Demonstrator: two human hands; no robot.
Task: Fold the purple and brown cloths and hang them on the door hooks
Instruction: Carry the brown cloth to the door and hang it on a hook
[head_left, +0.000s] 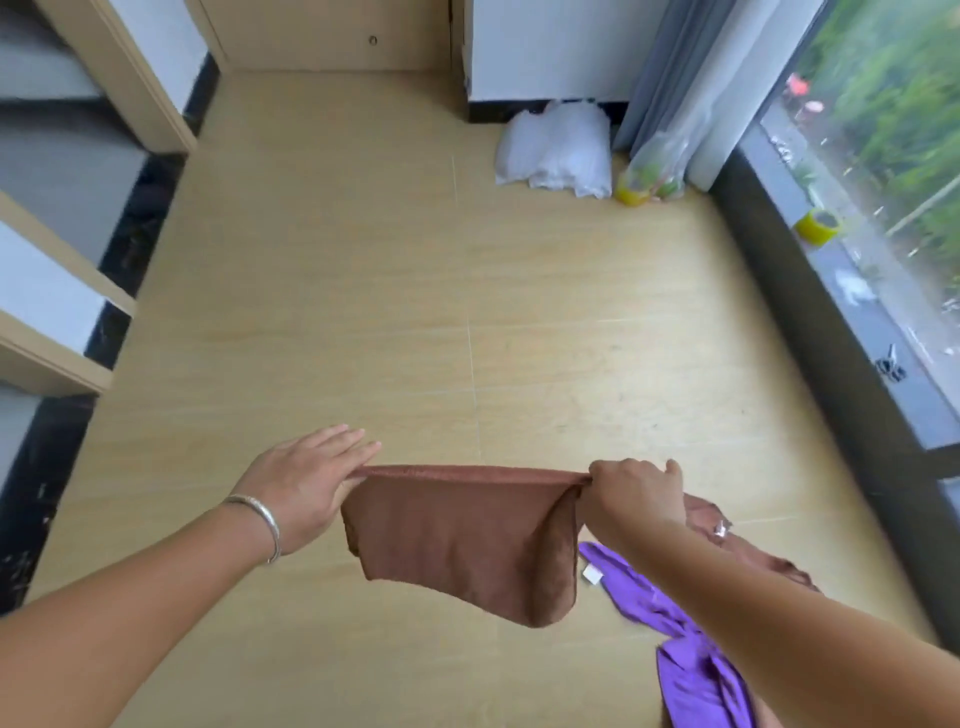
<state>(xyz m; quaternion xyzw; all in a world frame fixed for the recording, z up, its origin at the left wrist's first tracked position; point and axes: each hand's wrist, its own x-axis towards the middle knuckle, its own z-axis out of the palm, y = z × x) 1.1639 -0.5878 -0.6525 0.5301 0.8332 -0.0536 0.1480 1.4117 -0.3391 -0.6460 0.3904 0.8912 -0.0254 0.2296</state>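
Note:
A brown cloth (462, 540) hangs doubled over in the air above the floor, stretched between my hands. My left hand (306, 483) pinches its left top corner with thumb and palm, fingers extended. My right hand (634, 493) is closed on its right top corner. A purple cloth (691, 665) with a small white tag lies crumpled below my right forearm. More brown fabric (701, 512) shows behind my right wrist. A wooden door (332, 31) stands at the far end; no hooks are visible.
White plastic bags (556, 150) and a clear bag with yellow tape rolls (649, 176) lie by the grey curtain (670, 67). Another tape roll (818, 226) sits on the window sill at right. Steps with wooden edges (62, 291) rise at left.

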